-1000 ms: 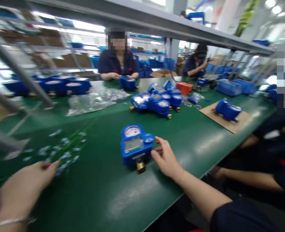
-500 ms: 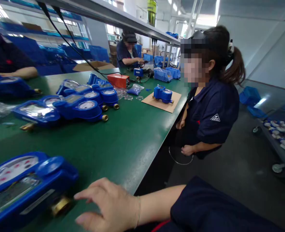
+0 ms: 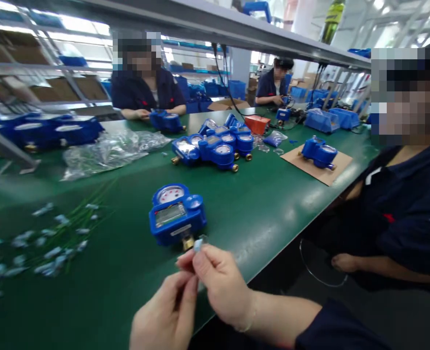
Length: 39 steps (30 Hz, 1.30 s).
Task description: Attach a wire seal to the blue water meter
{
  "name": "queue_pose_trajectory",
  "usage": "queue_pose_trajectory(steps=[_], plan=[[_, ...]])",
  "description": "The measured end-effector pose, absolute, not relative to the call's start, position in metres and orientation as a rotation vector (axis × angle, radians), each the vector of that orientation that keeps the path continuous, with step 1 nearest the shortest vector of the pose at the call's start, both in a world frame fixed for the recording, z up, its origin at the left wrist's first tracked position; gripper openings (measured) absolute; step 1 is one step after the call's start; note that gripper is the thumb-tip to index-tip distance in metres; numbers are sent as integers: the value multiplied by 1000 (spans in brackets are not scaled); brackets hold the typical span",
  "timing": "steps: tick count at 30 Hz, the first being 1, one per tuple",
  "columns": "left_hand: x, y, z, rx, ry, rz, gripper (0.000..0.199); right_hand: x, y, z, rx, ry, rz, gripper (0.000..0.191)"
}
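Observation:
Just in front of the nearest water meter, my right hand [image 3: 224, 284] pinches a small light-blue seal [image 3: 198, 244] between thumb and fingers. My left hand [image 3: 167, 308] is closed right beside it, fingertips touching the right hand; what they grip is hidden. The blue water meter [image 3: 178, 216] sits on the green table, with a round dial, a display window and a brass fitting [image 3: 188, 243] pointing toward my fingers. On the left lies a bundle of light-blue seals [image 3: 54, 253] with thin green wires.
More blue water meters [image 3: 215, 148] are grouped farther back, beside clear plastic bags [image 3: 116, 148]. Another meter rests on a cardboard sheet [image 3: 331, 177]. A co-worker [image 3: 400, 209] sits at my right; two others work across the table. A shelf [image 3: 273, 36] runs overhead.
The view has swung left, bringing the seal bundle into sight. My right hand was open and holding nothing beside the meter's brass fitting; now it holds a seal, and my left hand has come into view.

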State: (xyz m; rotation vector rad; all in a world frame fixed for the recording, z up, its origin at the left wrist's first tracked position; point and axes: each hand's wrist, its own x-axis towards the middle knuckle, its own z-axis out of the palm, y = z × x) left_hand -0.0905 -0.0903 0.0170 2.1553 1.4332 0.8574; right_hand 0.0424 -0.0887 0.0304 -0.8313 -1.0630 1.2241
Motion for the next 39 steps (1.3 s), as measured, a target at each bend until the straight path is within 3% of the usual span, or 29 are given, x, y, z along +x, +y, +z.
queue_pose_trajectory(steps=[3, 6, 10, 13, 17, 20, 23, 25, 28, 30, 39], plan=[[-80, -97, 34, 2141, 1350, 837, 12, 53, -87, 24, -861, -854, 1205, 32], [-68, -92, 34, 2105, 1289, 661, 16, 90, -71, 13, -1055, -747, 945, 34], [-64, -79, 27, 2119, 1308, 436, 21, 147, -49, -6, -1298, -914, 806, 46], [-59, -68, 25, 2179, 1360, 367, 22, 162, -56, -14, -1410, -1078, 765, 37], [-46, -56, 24, 2224, 1314, 440, 20, 143, -78, -9, -1377, -1499, 577, 23], [-41, -51, 24, 2217, 1203, 487, 21, 128, -77, -4, -1150, -1845, 625, 21], [-47, -48, 22, 2230, 1205, 564, 19, 126, -64, -4, -1144, -1809, 649, 14], [-56, -46, 18, 2315, 1398, 807, 13, 130, -54, -4, -1190, -1788, 542, 13], [-68, -41, 12, 2419, 1805, 1269, 55, 138, -41, -1, -1245, -1752, 354, 11], [-71, -35, 9, 2496, 1906, 1311, 77, 142, -33, 3, -1261, -1747, 251, 11], [-69, -17, -5, 2550, 1810, 1082, 83, 129, -12, 13, -1218, -1869, 168, 14]])
